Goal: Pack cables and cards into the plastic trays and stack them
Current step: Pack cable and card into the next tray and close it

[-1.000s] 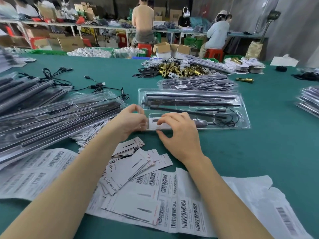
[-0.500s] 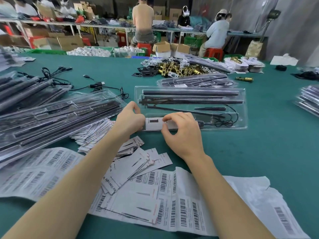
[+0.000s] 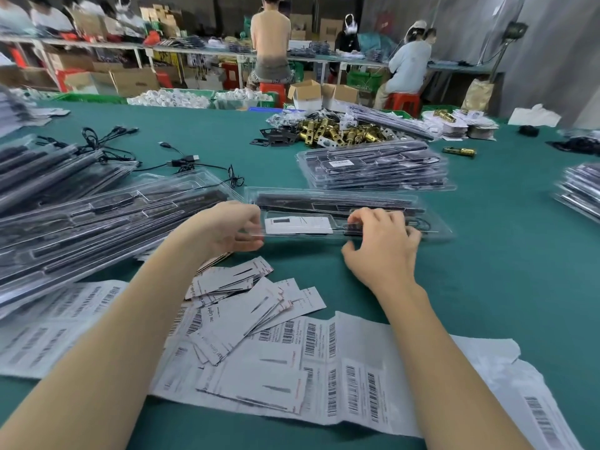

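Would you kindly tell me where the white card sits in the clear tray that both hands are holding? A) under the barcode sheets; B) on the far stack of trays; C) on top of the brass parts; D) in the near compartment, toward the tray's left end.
D: the white card lies inside the clear tray, in its near compartment between the left hand and the right hand.

This is looking like a packing workshop — stacks of filled plastic trays [image 3: 373, 170] and barcode sheets [image 3: 324, 362] are covering a long green bench [image 3: 487, 254], while workers [image 3: 407, 64] are sitting among cardboard boxes [image 3: 134, 81] behind.
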